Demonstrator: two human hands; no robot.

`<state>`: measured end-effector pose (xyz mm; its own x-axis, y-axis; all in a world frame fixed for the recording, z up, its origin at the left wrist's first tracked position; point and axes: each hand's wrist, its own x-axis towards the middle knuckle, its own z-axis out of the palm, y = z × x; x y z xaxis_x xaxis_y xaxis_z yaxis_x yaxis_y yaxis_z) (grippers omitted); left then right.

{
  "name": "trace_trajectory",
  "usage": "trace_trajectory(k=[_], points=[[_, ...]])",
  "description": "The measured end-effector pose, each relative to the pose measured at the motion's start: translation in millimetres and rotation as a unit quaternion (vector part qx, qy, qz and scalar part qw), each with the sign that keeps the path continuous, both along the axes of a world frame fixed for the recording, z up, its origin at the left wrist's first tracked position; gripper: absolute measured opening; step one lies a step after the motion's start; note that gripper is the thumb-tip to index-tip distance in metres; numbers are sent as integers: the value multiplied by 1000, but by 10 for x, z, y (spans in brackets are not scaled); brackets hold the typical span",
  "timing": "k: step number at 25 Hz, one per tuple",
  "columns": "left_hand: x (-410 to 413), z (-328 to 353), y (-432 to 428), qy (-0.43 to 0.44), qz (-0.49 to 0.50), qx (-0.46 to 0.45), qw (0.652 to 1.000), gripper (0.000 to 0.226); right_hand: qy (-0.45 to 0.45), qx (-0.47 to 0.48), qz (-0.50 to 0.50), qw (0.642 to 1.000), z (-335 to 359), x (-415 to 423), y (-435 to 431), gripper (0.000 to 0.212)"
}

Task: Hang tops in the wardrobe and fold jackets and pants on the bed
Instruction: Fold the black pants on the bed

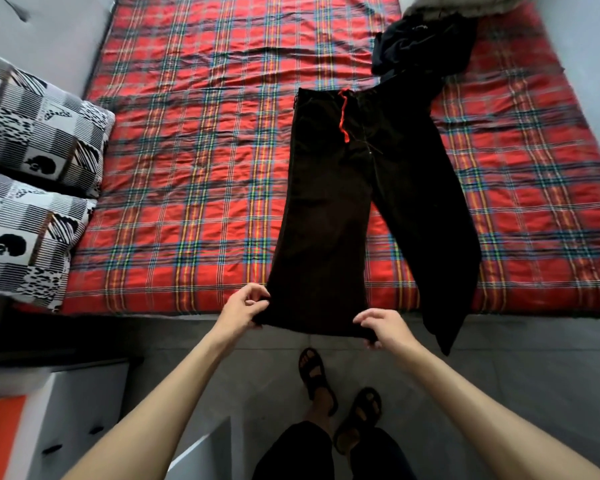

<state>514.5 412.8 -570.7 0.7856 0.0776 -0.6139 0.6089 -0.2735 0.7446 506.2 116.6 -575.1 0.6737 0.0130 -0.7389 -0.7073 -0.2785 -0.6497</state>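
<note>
Black pants (329, 209) with a red drawstring lie spread flat on the red plaid bed (194, 161), waistband toward the far side. One leg runs straight toward me; the other angles right and hangs off the bed's near edge. My left hand (245, 308) pinches the left corner of the near leg's hem. My right hand (383, 327) pinches the right corner of the same hem. The hem is lifted slightly past the bed's edge.
A crumpled black garment (420, 43) lies at the far right of the bed, below a grey pillow (461, 3). Two black-and-white patterned pillows (39, 133) are stacked at the left. White furniture (84, 410) stands at my lower left, and my sandalled feet are on the grey tiled floor.
</note>
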Motion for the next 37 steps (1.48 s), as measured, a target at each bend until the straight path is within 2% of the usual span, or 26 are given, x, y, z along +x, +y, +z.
trace_trajectory(k=[1,3,6,8,10,11,14,17,20,22,26,28,32,36,37], points=[[35,44,-21,-11,6,-14,1000,26,0,24,-29,999,38,38,-27,22],[159,159,-30,-36,79,-37,996,23,-9,64,-54,996,133,123,-100,22],[298,421,-104,-40,160,-118,979,20,-20,173,-74,982,331,238,-180,37],[350,569,-111,-47,148,-155,976,23,-45,218,-67,973,445,309,-227,39],[392,725,-89,-75,126,-193,970,35,-110,196,-16,974,586,407,-302,28],[431,772,-64,-98,101,-171,975,39,-139,185,-1,973,639,467,-331,23],[637,798,-90,-174,-10,13,985,33,-190,123,-23,974,730,753,-361,17],[1016,823,-202,-222,14,30,974,5,-281,0,8,960,769,1205,-365,10],[1936,800,-205,-270,23,32,962,18,-308,23,-9,951,747,2112,-340,7],[2721,711,-245,-260,4,10,965,28,-303,39,-23,952,674,2847,-253,9],[4007,1,-311,-232,21,39,972,38,-286,-15,-79,955,49,4034,-67,10],[4530,-496,-350,-213,33,75,974,30,-257,-40,-90,961,-391,4565,-18,9],[5876,-1413,-492,-221,56,138,964,15,-266,-102,-70,956,-1278,5947,-1,11],[7119,-2180,-588,-233,65,166,956,21,-308,-151,-24,939,-2108,7292,-13,21],[7295,-2405,-589,-228,58,166,958,21,-309,-135,-2,941,-2347,7492,-21,20]])
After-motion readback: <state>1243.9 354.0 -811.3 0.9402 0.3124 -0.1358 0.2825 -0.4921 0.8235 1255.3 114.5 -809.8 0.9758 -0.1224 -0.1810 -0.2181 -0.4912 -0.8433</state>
